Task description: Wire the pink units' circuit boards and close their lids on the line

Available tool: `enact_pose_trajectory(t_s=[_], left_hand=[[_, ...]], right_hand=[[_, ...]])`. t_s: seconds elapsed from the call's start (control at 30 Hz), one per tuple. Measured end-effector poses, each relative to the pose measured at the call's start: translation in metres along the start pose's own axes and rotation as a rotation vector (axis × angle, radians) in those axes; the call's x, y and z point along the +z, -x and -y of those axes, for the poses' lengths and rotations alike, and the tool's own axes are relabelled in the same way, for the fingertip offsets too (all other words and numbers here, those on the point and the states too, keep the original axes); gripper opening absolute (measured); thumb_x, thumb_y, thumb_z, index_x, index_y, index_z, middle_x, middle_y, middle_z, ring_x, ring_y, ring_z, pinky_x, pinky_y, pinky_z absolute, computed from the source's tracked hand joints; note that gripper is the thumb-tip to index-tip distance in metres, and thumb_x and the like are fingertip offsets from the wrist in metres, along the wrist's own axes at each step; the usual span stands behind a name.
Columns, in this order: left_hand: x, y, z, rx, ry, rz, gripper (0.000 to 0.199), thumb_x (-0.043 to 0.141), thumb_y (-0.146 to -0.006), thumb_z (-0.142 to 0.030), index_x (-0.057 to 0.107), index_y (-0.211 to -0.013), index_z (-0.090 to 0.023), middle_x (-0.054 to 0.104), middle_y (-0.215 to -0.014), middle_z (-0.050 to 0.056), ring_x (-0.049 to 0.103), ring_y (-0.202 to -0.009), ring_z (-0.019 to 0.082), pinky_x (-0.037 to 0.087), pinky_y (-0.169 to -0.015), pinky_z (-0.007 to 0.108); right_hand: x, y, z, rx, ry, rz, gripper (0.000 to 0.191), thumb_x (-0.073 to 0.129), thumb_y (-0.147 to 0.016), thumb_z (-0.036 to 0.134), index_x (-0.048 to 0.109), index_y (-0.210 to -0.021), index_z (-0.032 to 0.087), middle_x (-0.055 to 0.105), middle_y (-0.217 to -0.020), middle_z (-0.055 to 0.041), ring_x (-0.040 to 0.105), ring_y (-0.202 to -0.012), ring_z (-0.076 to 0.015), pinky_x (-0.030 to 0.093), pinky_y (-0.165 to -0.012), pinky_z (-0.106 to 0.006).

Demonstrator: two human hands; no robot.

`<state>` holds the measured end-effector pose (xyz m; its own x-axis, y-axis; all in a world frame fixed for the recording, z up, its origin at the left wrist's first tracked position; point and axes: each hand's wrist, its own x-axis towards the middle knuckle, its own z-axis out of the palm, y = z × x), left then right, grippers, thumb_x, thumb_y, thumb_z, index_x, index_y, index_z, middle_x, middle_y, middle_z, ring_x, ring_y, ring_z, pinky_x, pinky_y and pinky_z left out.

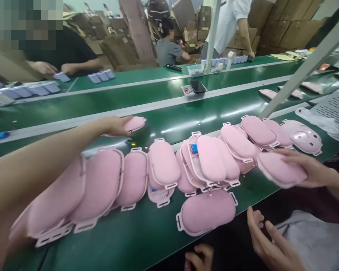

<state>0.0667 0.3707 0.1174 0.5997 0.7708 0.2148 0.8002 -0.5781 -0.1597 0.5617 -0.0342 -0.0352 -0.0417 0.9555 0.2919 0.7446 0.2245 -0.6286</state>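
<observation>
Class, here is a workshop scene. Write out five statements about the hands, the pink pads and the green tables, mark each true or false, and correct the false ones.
1. The person's left hand holds a pink pad. True.

2. The black phone lies on the floor. False: it rests on a small clear tray.

3. A blue block shows among the stacked pink pads. True.

4. The raised hand at the right holds a white bottle. False: it holds another pink pad.

5. Everything lying on the green tables is pink. False: pale purple blocks stand on the far side.
</observation>
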Motion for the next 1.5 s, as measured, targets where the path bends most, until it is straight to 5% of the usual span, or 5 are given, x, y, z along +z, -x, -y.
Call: enact_pose_trajectory(t_s=[0.2,0.4,0.9,1.1,1.5], left_hand=[[-0.072,0.146,-0.119,-0.044,0.073,0.132,0.101,0.061,-0.079,-0.072,0.039,-0.172,-0.039,0.071,-0.136,0.013,0.072,-0.099,0.034,0.058,-0.082,0.049],[-0.032,0.31,-0.24,0.027,0.317,0.337,0.092,0.089,-0.076,-0.038,0.055,-0.162,-0.034,0.065,-0.152,0.017,0.071,-0.126,0.039,0.062,-0.107,0.05],[-0.006,0.324,-0.207,-0.087,0.595,0.299,0.094,0.05,-0.095,-0.081,0.058,-0.159,-0.013,0.057,-0.161,0.023,0.06,-0.144,0.047,0.052,-0.118,0.067],[-0.003,0.314,-0.166,-0.313,1.021,0.387,0.11,0.057,-0.078,-0.099,0.066,-0.153,-0.019,0.081,-0.112,0.007,0.074,-0.088,0.026,0.066,-0.09,0.047],[-0.009,0.312,-0.161,-0.306,1.094,0.341,0.105,0.05,-0.082,-0.096,0.07,-0.149,-0.017,0.079,-0.126,0.007,0.073,-0.106,0.027,0.059,-0.105,0.042]], right_hand=[[0.015,-0.059,0.069,-0.348,-0.095,0.275,0.063,0.029,-0.11,0.012,0.077,-0.136,0.046,0.087,-0.104,-0.0015,0.086,-0.106,-0.0175,0.075,-0.086,-0.024],[0.105,-0.027,0.134,-0.503,-0.041,0.255,0.042,0.052,-0.107,0.022,0.072,-0.141,0.035,0.078,-0.134,-0.0094,0.076,-0.13,-0.0286,0.065,-0.115,-0.053],[0.17,-0.01,0.182,-0.384,0.054,-0.031,0.048,0.055,-0.111,0.045,0.057,-0.151,0.018,0.065,-0.144,-0.019,0.064,-0.134,-0.0288,0.057,-0.114,-0.049],[0.185,-0.002,0.194,-0.41,0.01,-0.217,0.037,0.058,-0.108,0.036,0.057,-0.141,0.021,0.055,-0.135,-0.0153,0.061,-0.128,-0.0261,0.062,-0.1,-0.043],[0.177,-0.067,0.239,-0.269,0.386,0.371,0.039,0.042,-0.116,0.034,0.073,-0.136,0.019,0.072,-0.129,-0.014,0.063,-0.116,-0.0283,0.05,-0.101,-0.041]])
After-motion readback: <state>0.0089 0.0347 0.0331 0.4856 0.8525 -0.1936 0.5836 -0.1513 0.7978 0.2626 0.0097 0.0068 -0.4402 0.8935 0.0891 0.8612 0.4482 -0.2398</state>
